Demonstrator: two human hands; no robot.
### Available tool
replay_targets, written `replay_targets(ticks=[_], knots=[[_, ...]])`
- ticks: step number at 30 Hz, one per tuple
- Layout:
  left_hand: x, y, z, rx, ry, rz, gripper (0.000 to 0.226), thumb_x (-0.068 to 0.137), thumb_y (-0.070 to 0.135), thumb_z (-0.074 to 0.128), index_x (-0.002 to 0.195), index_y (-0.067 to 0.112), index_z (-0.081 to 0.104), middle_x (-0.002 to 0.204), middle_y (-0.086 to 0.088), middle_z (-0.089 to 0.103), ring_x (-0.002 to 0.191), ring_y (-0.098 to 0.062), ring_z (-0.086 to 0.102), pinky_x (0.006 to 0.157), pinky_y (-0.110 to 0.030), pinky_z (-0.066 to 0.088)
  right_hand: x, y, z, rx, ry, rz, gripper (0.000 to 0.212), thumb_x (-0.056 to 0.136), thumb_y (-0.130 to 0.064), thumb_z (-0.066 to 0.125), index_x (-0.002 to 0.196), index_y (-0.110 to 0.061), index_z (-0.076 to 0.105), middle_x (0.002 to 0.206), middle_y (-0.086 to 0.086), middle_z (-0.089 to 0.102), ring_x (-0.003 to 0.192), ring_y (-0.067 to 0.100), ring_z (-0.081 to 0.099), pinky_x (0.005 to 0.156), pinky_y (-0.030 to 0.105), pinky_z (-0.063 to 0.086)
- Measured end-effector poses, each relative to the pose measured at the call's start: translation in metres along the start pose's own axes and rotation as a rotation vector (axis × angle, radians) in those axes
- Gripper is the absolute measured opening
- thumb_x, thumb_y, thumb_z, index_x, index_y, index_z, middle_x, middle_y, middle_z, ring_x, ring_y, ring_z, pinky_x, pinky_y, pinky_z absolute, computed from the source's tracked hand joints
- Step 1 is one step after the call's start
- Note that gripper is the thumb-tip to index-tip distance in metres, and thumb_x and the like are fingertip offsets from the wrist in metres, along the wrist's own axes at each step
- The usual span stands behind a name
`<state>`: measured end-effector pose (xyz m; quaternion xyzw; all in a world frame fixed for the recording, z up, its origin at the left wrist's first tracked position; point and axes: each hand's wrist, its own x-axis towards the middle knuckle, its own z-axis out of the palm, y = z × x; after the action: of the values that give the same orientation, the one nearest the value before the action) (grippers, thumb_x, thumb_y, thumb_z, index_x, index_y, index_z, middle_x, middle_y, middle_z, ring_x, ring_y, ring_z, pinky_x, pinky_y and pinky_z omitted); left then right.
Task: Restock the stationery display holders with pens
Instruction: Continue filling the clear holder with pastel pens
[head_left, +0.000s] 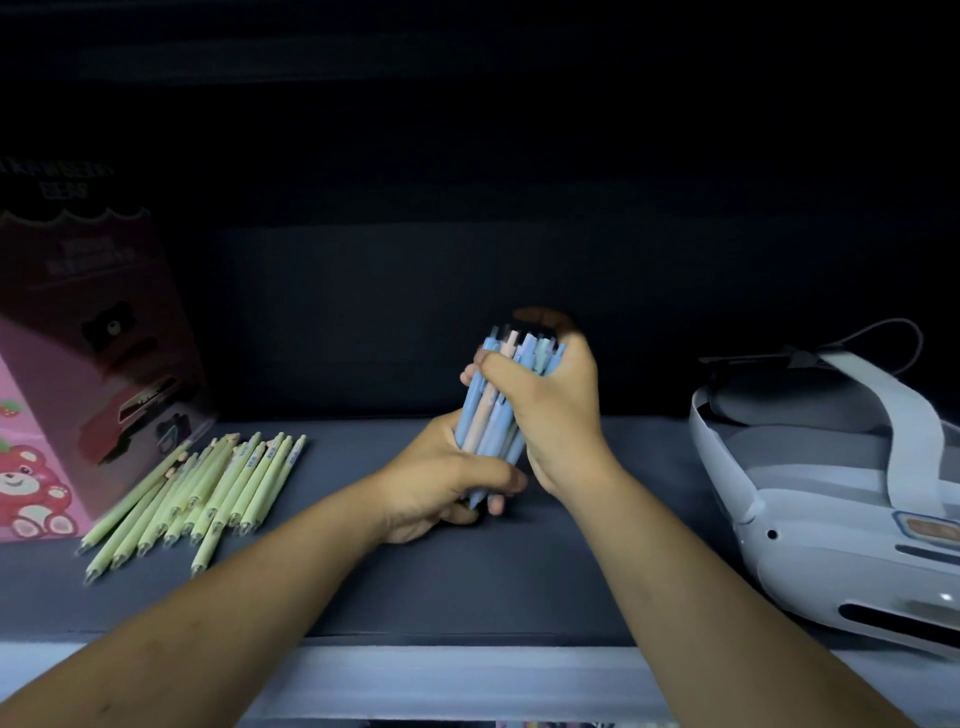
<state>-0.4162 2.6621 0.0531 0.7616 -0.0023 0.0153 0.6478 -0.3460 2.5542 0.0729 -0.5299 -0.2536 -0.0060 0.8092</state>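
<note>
A bundle of pastel pens (491, 415), mostly blue with one peach, stands nearly upright above the middle of the dark shelf. My left hand (447, 475) wraps around the bundle's lower end. My right hand (553, 410) closes around its upper half from the right, thumb across the front. The pens' tips are hidden by my left fingers. Several pale green pens (200, 493) lie loose in a fan on the shelf at the left, apart from both hands.
A pink display box with a bear print (78, 395) stands at the far left beside the green pens. A white headset with a strap (841, 499) lies at the right. The dark shelf (467, 582) has a pale front edge; the back is in shadow.
</note>
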Motion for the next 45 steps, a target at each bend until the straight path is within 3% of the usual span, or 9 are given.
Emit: replay_targets(ticks=[8, 12, 15, 17, 21, 26, 32, 40, 45], knots=[[-0.021, 0.007, -0.005, 0.05, 0.23, 0.008, 0.019, 0.082, -0.004, 0.07, 0.085, 0.009, 0.057, 0.058, -0.012, 0.054, 0.047, -0.019, 0.049, 0.046, -0.023, 0.027, -0.003, -0.004, 0.005, -0.087, -0.163, 0.06, 0.06, 0.076, -0.034, 0.089, 0.122, -0.016, 0.054, 0.114, 0.006, 0.073, 0.105, 0.02, 0.074, 0.096, 0.043, 0.058], [-0.032, 0.004, -0.01, -0.004, 0.331, 0.104, 0.023, 0.082, -0.009, 0.068, 0.083, 0.011, 0.058, 0.058, -0.012, 0.053, 0.047, -0.022, 0.049, 0.049, -0.025, 0.028, -0.018, -0.018, 0.003, -0.211, -0.176, 0.007, 0.033, 0.097, -0.042, 0.066, 0.115, -0.015, 0.061, 0.105, -0.005, 0.075, 0.104, 0.005, 0.07, 0.095, 0.03, 0.054], [-0.037, 0.003, -0.012, -0.028, 0.334, 0.173, 0.023, 0.082, -0.01, 0.069, 0.091, 0.01, 0.062, 0.059, -0.007, 0.056, 0.05, -0.023, 0.052, 0.049, -0.028, 0.033, -0.032, -0.024, -0.002, -0.43, -0.125, -0.09, 0.024, 0.106, -0.037, 0.051, 0.114, -0.018, 0.064, 0.099, -0.011, 0.072, 0.091, -0.009, 0.064, 0.08, 0.012, 0.049], [-0.039, 0.001, -0.012, -0.03, 0.317, 0.198, 0.025, 0.082, -0.01, 0.07, 0.093, 0.011, 0.063, 0.059, -0.004, 0.058, 0.05, -0.022, 0.053, 0.047, -0.027, 0.035, -0.043, -0.027, -0.006, -0.543, -0.092, -0.127, 0.024, 0.107, -0.037, 0.048, 0.117, -0.021, 0.064, 0.103, -0.009, 0.07, 0.094, -0.006, 0.065, 0.081, 0.016, 0.053], [-0.044, -0.002, -0.01, -0.057, 0.236, 0.218, 0.025, 0.083, -0.008, 0.071, 0.095, 0.012, 0.063, 0.059, -0.003, 0.059, 0.051, -0.022, 0.054, 0.043, -0.026, 0.036, -0.067, -0.032, -0.017, -0.667, -0.001, -0.107, 0.017, 0.106, -0.036, 0.05, 0.115, -0.03, 0.063, 0.11, -0.007, 0.071, 0.1, 0.007, 0.07, 0.094, 0.043, 0.057], [-0.06, -0.001, 0.005, -0.186, 0.168, 0.314, 0.022, 0.084, -0.007, 0.072, 0.087, 0.01, 0.058, 0.056, -0.008, 0.054, 0.049, -0.02, 0.05, 0.04, -0.021, 0.03, -0.123, -0.044, -0.04, -0.981, 0.061, -0.091, 0.021, 0.104, -0.025, 0.055, 0.124, -0.025, 0.059, 0.111, -0.007, 0.066, 0.096, 0.008, 0.066, 0.09, 0.041, 0.056], [-0.092, 0.014, 0.07, -0.331, -0.146, 0.426, 0.02, 0.089, -0.003, 0.071, 0.08, 0.007, 0.056, 0.06, -0.014, 0.053, 0.047, -0.019, 0.048, 0.04, -0.022, 0.034, -0.201, -0.075, -0.069, -1.41, 0.14, -0.077, 0.034, 0.1, -0.026, 0.058, 0.133, -0.018, 0.056, 0.128, -0.002, 0.061, 0.113, 0.015, 0.059, 0.096, 0.042, 0.052], [-0.129, 0.011, 0.191, -0.373, -0.464, 0.329, 0.022, 0.081, 0.009, 0.082, 0.079, -0.001, 0.063, 0.058, -0.021, 0.056, 0.038, -0.02, 0.043, 0.038, -0.023, 0.032, -0.315, -0.139, -0.146, -1.87, 0.355, 0.213, 0.037, 0.101, -0.031, 0.054, 0.134, -0.016, 0.045, 0.116, 0.009, 0.052, 0.101, 0.032, 0.053, 0.08, 0.049, 0.05], [-0.164, -0.003, 0.295, -0.312, -0.618, 0.272, 0.009, 0.066, 0.022, 0.08, 0.064, 0.016, 0.073, 0.055, -0.013, 0.063, 0.046, -0.019, 0.053, 0.044, -0.03, 0.041, -0.401, -0.173, -0.201, -1.918, 0.553, 0.442, 0.05, 0.099, -0.033, 0.058, 0.143, -0.016, 0.041, 0.129, 0.011, 0.051, 0.112, 0.036, 0.054, 0.086, 0.05, 0.053]])
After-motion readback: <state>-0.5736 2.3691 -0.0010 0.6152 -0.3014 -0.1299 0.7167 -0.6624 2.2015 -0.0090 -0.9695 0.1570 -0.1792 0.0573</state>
